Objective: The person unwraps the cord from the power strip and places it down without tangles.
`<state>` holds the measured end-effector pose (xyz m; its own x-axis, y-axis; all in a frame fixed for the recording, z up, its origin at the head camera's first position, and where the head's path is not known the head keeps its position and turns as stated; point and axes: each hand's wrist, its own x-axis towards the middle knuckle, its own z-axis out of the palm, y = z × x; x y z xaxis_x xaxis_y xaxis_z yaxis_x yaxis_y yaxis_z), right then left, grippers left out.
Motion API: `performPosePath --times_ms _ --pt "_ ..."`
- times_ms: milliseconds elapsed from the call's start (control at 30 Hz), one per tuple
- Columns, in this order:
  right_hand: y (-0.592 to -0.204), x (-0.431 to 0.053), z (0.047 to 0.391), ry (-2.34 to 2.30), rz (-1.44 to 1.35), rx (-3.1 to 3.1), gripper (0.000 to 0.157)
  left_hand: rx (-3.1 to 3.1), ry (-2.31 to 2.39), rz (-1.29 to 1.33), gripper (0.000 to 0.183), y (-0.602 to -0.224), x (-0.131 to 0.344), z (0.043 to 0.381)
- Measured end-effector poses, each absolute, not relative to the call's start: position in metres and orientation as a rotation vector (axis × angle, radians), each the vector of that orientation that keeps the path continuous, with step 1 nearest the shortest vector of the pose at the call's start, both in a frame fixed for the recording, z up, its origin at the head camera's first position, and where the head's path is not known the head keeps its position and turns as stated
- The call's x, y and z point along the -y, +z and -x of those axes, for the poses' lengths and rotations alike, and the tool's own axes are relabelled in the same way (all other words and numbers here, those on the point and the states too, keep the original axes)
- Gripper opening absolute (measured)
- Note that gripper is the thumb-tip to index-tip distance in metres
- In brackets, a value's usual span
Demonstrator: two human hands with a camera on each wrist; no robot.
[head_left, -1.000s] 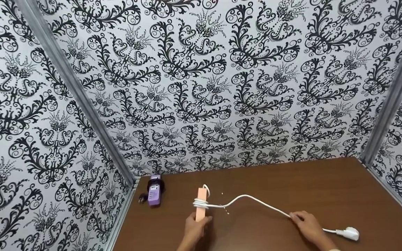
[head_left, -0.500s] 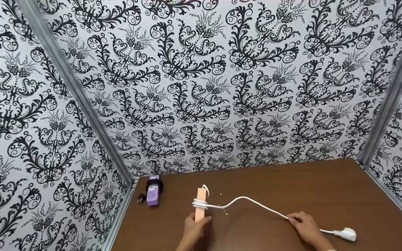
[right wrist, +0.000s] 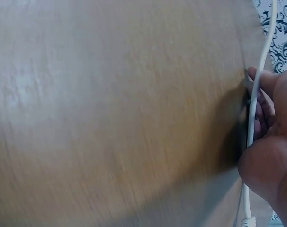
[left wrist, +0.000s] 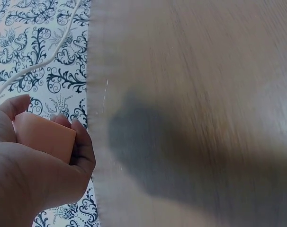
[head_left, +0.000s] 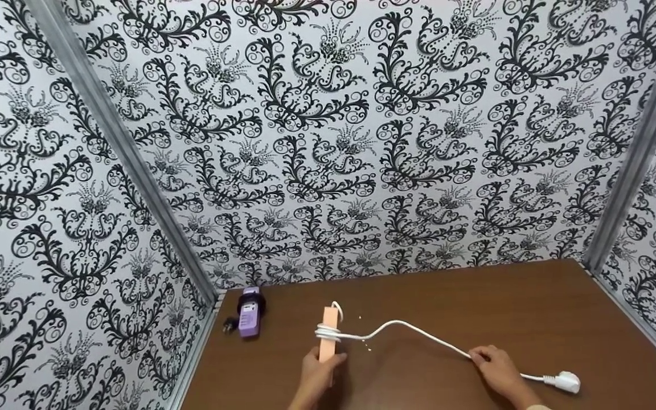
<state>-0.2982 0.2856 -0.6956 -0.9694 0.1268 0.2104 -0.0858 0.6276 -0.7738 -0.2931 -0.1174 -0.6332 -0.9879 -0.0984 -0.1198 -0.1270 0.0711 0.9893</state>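
My left hand [head_left: 315,376] grips the lower end of a peach-coloured power strip [head_left: 327,349], held upright over the table. Several turns of its white cord [head_left: 405,323] wrap the strip's middle, and a small loop stands at its top. From there the cord runs in a wavy line to my right hand [head_left: 501,373], which pinches it between thumb and fingers. Beyond that hand the white plug [head_left: 567,382] hangs at the cord's end. In the left wrist view, thumb and fingers curl round the power strip's end [left wrist: 45,137]. The right wrist view has the cord [right wrist: 263,66] passing along the hand.
A purple power strip [head_left: 249,323] with a black cord wound round it lies at the back left of the brown table [head_left: 447,290]. Its dark plug [head_left: 229,325] is beside it. Patterned walls [head_left: 333,171] with grey metal posts [head_left: 635,154] enclose the table.
My right hand and the plug have shifted slightly left. The left hand and the peach power strip stay nearly in place, with the cord wrapped as before.
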Motion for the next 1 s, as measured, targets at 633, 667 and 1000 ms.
performPosePath --times_ms 633,667,1000 --pt "-0.620 -0.183 0.307 0.898 -0.366 2.579 0.045 -2.327 2.119 0.191 0.028 -0.616 0.097 0.288" --pt "-0.615 -0.171 0.307 0.903 -0.442 2.553 0.045 -2.329 2.118 0.184 0.028 -0.615 0.096 0.287" --pt "-0.593 -0.108 0.306 0.802 -0.758 2.570 0.018 -2.366 2.179 0.137 0.028 -0.614 0.088 0.289"
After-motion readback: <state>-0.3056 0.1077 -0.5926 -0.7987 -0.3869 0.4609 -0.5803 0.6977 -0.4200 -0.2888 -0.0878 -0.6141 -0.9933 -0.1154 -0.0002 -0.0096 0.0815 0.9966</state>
